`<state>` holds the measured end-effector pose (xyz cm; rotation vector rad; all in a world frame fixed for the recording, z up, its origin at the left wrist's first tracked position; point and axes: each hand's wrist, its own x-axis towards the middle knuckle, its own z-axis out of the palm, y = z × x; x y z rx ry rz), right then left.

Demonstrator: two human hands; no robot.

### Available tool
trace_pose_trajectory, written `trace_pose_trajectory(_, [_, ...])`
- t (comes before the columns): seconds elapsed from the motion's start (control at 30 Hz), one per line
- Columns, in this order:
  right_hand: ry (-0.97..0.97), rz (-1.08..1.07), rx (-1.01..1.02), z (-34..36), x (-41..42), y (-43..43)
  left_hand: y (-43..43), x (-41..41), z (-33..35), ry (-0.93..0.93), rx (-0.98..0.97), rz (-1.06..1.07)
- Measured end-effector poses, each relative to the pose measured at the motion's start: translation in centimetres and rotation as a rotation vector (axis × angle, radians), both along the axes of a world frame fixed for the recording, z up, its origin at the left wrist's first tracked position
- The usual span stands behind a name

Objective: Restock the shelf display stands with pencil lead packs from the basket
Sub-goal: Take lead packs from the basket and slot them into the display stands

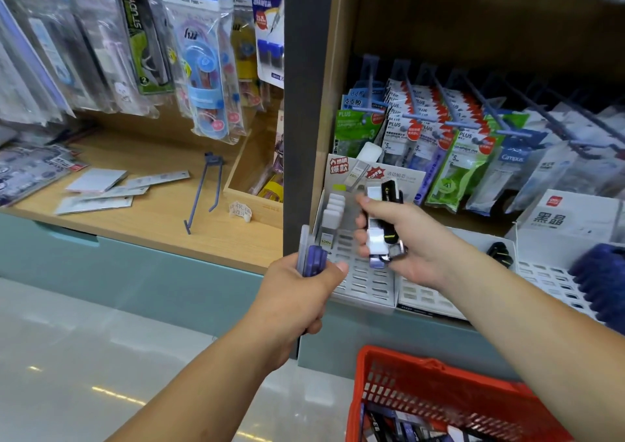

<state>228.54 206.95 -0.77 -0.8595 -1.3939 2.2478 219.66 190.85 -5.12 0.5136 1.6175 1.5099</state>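
Note:
My left hand grips a few purple and clear pencil lead packs upright, just left of a white slotted display stand. My right hand holds a bunch of white and black lead packs over that stand. A few white packs stand in the stand's left rows. The red basket sits at the bottom right, with more packs lying inside.
A second slotted stand to the right carries black packs and purple packs. Hanging correction tape packs fill hooks behind. A loose metal hook and flat cards lie on the left wooden shelf.

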Motion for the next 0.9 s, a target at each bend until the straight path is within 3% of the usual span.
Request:
trace_pose_trajectory(0.13, [-0.001,-0.058,-0.102,0.1,1.2,-1.1,0.6,1.5,0.7,0.015,0.114,-0.046])
trace_pose_trajectory(0.33, [-0.027,-0.094,-0.110,-1.1,1.9,-3.8,1.2,2.4,0.8,0.048,0.118,-0.027])
trace_pose_trajectory(0.6, [-0.195,-0.332,0.191,-3.7,1.3,-3.1,1.3,1.6,0.5,-0.016,0.018,0.024])
trace_pose_trajectory(0.7, [-0.288,-0.333,0.598,-4.1,2.3,-1.6,1.5,0.6,0.6,-0.006,0.034,0.068])
trace_pose_trajectory(0.77, [-0.263,-0.172,0.868,-3.7,2.9,-1.1,1.6,0.4,0.6,-0.042,0.042,0.081])
trace_pose_trajectory(0.9, [-0.212,0.146,1.182,-3.9,3.1,-1.3,1.6,0.1,1.0,-0.116,0.070,0.089])
